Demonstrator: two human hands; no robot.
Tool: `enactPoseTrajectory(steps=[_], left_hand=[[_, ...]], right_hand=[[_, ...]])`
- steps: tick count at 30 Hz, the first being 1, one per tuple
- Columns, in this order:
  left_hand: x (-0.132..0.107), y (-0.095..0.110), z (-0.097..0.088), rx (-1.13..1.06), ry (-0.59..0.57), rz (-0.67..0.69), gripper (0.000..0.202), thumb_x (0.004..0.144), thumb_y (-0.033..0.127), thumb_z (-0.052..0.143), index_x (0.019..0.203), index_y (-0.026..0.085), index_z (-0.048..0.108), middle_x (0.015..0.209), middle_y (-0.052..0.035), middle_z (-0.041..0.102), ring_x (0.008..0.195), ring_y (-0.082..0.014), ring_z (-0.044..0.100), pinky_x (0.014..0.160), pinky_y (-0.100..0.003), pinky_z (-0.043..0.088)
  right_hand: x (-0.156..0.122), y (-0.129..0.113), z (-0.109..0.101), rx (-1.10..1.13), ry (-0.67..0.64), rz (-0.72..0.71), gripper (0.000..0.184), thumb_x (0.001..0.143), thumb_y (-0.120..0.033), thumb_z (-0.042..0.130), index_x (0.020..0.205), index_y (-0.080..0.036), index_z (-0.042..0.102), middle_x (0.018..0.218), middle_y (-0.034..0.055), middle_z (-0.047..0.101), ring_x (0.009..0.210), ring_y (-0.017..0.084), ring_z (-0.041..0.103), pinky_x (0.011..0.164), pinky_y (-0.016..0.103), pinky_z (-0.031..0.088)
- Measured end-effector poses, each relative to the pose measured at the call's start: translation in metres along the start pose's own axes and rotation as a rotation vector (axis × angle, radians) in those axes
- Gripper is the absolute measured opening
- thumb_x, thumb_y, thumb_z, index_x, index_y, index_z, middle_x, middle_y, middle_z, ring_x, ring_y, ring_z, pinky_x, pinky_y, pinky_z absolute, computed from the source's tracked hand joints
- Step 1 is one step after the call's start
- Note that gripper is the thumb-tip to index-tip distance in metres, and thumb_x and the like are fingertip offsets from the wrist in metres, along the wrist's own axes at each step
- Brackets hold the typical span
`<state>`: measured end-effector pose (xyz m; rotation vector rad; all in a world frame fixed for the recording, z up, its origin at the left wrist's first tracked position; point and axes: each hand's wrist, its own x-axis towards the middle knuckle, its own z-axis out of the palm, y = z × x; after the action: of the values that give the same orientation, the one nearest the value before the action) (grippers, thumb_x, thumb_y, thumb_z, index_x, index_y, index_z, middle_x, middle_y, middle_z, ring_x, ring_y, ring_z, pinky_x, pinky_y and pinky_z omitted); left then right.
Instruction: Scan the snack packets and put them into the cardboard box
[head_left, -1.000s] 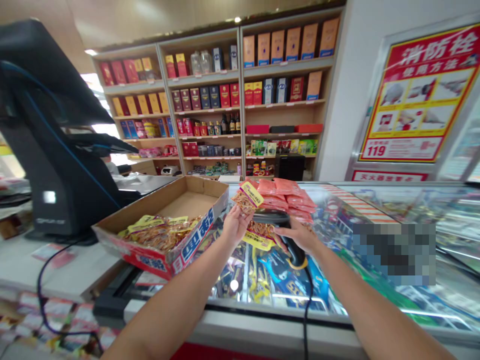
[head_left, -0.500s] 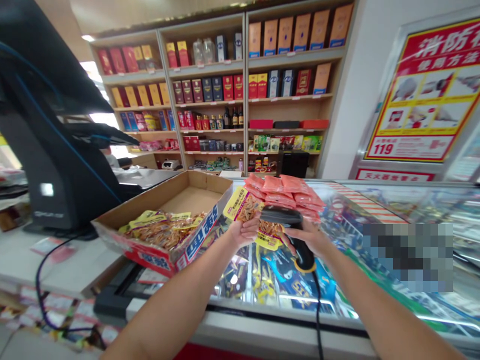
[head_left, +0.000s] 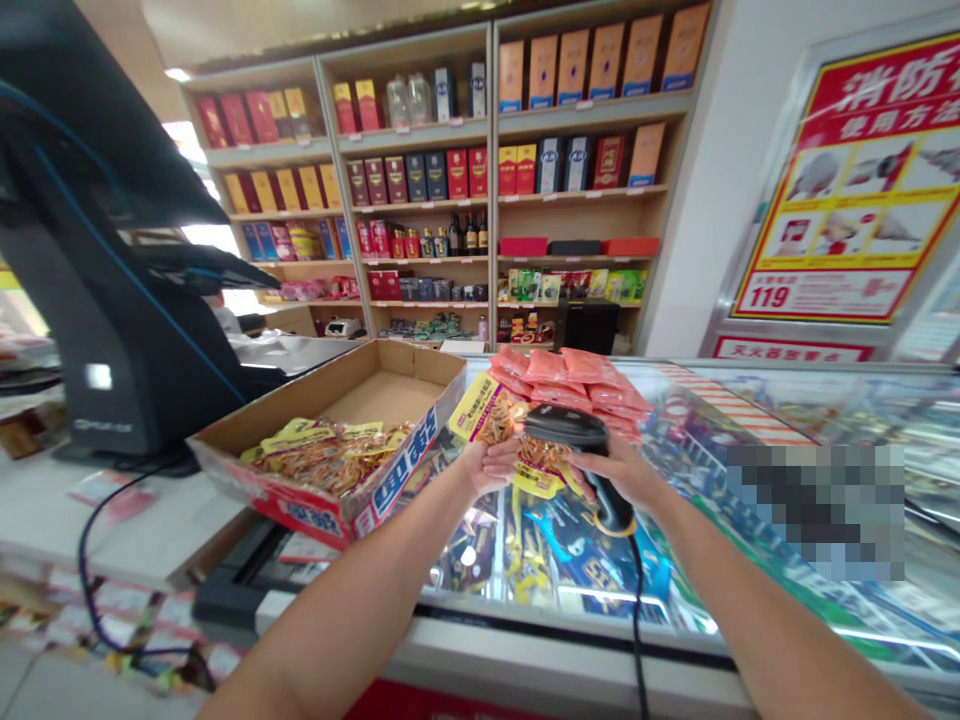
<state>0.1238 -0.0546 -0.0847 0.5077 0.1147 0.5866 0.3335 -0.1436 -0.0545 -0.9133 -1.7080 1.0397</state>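
My left hand (head_left: 489,466) is closed on a yellow-topped snack packet (head_left: 491,405) with a clear part showing brown strips inside. In my right hand (head_left: 622,470) is a black barcode scanner (head_left: 568,428), fingers wrapped around its handle, with its head close over the packets. Another yellow snack packet (head_left: 538,482) lies beneath the scanner, partly hidden by it and my fingers. Just behind the hands, a stack of pink packets (head_left: 564,368) rests on the glass top. To the left stands an open cardboard box (head_left: 409,360) with several yellow snack packets (head_left: 322,455) inside.
A glass-topped freezer (head_left: 480,590) with colourful packages under the glass spans the front. The scanner's cable (head_left: 637,630) hangs down its front edge. A black register terminal (head_left: 112,330) stands at left on a white counter (head_left: 45,520). Shelves (head_left: 420,205) of boxes and bottles line the back.
The barcode scanner has tilted slightly in my right hand, its head shifting a little. My left hand and the packet stay nearly in place.
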Motion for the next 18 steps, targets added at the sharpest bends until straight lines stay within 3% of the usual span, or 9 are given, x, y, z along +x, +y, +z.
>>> enactPoseTrajectory(steps=[7, 12, 14, 18], left_hand=[[-0.001, 0.001, 0.000, 0.044, 0.039, -0.001, 0.020, 0.094, 0.008, 0.045, 0.079, 0.012, 0.057, 0.043, 0.0103, 0.024, 0.027, -0.0011, 0.024, 0.028, -0.005, 0.017], [0.000, 0.013, 0.004, 0.144, 0.100, 0.009, 0.012, 0.090, 0.014, 0.052, 0.078, 0.014, 0.055, 0.044, 0.0103, 0.025, 0.028, -0.0019, 0.024, 0.030, -0.007, 0.015], [0.001, 0.021, 0.007, 0.228, 0.209, 0.057, 0.014, 0.086, 0.016, 0.057, 0.073, 0.016, 0.050, 0.044, 0.0099, 0.025, 0.029, -0.0029, 0.025, 0.030, -0.010, 0.014], [0.001, 0.036, 0.009, 0.487, 0.581, 0.291, 0.022, 0.084, 0.019, 0.050, 0.065, 0.019, 0.039, 0.043, 0.0087, 0.028, 0.030, -0.0040, 0.020, 0.033, -0.014, 0.010]], right_hand=[[0.001, 0.003, 0.000, 0.063, 0.035, 0.014, 0.029, 0.078, -0.044, 0.070, 0.078, -0.015, 0.062, 0.049, -0.0003, 0.059, 0.033, 0.013, 0.050, 0.037, 0.025, 0.039], [0.001, 0.004, -0.001, 0.167, 0.085, 0.036, 0.032, 0.075, -0.045, 0.073, 0.072, -0.017, 0.058, 0.051, 0.0001, 0.058, 0.036, 0.013, 0.052, 0.038, 0.025, 0.043], [0.001, 0.002, -0.001, 0.256, 0.170, 0.050, 0.032, 0.071, -0.045, 0.075, 0.074, -0.017, 0.058, 0.053, -0.0007, 0.059, 0.037, 0.013, 0.053, 0.037, 0.025, 0.043], [0.001, -0.004, -0.001, 0.399, 0.319, 0.047, 0.034, 0.069, -0.043, 0.077, 0.083, -0.018, 0.059, 0.059, -0.0018, 0.061, 0.040, 0.012, 0.054, 0.038, 0.024, 0.046]])
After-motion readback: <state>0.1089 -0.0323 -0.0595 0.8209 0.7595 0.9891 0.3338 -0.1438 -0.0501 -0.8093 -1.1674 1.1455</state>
